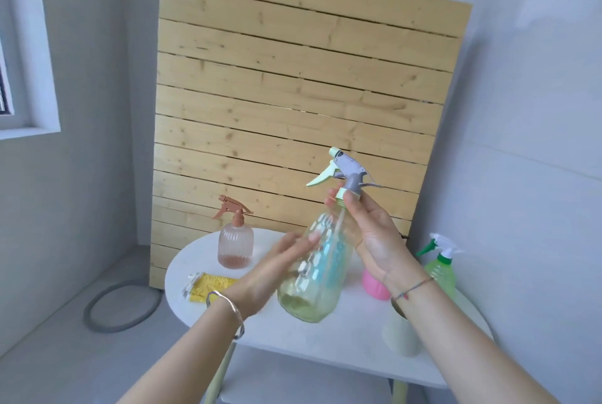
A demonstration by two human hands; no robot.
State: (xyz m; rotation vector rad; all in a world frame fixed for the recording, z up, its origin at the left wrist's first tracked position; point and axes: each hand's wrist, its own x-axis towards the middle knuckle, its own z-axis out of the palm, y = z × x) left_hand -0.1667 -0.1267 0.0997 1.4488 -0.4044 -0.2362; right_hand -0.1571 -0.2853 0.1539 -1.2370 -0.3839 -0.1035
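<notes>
**Three sprayers, one in hand**

We count three trigger sprayers. The first is the clear bottle point(317, 273), tinted yellow, with a grey and mint head. It is held in the air above the white table point(342, 338), tilted so that its head leans up and to the right. A little pale liquid sits at its base.

We see two hands, both on this bottle. The right hand point(378, 237) pinches its neck just under the head, thumb in front and fingertips curled round behind. The left hand point(277, 270) is blurred. Its fingers look straight and close together, laid flat against the bottle's left side, not wrapped round it.

The other two sprayers stand on the table. The peach sprayer point(235, 240) is at the back left, well apart from the hands, with a shallow layer of liquid in it. The green sprayer point(441, 265) is at the right edge, behind the right forearm.

Two more vessels stand there, their tops hidden by that arm: a pink one point(374, 284) and a cream one point(402, 335). We cannot tell whether they are sprayers.

One yellow cloth point(211, 286) lies near the table's left edge. Each wrist has one band: a silver bangle point(228, 309) on the left and a thread point(413, 288) on the right.

One slatted wood panel point(293, 94) leans behind the table, and one grey hose point(120, 309) lies coiled on the floor.
</notes>
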